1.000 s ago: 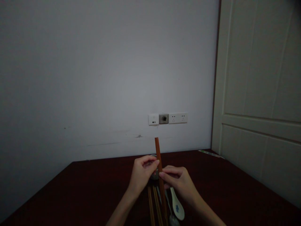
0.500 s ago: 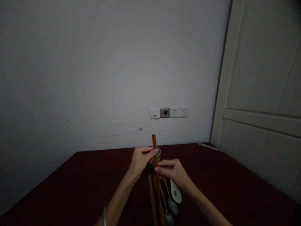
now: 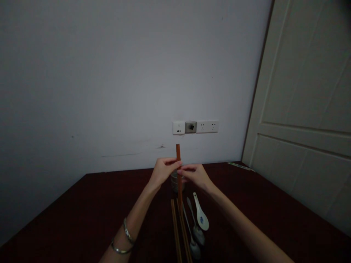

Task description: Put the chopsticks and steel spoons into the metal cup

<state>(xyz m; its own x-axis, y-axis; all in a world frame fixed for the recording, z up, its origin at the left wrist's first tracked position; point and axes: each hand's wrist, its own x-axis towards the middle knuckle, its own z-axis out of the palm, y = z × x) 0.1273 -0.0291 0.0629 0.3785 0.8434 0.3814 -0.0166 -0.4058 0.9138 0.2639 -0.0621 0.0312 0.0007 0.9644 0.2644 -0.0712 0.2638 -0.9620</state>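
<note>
- Dark red, smooth table (image 3: 82, 212) before me, its far edge meeting a pale grey wall (image 3: 115, 80); cream panelled door (image 3: 307, 95) at right.
- Pale grey, round cup (image 3: 174, 185) on the table, partly hidden — can't see its contents.
- My left hand (image 3: 162, 171) and right hand (image 3: 196, 176) pinch slim orange-brown wooden chopsticks (image 3: 180, 188) upright — in front of the cup.

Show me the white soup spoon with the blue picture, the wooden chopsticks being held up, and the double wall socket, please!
White soup spoon (image 3: 201, 215): head view, in the bowl, near the handle.
Wooden chopsticks (image 3: 179, 182): head view, about halfway down the shafts.
Double wall socket (image 3: 207, 126): head view, middle of the panel.
</note>
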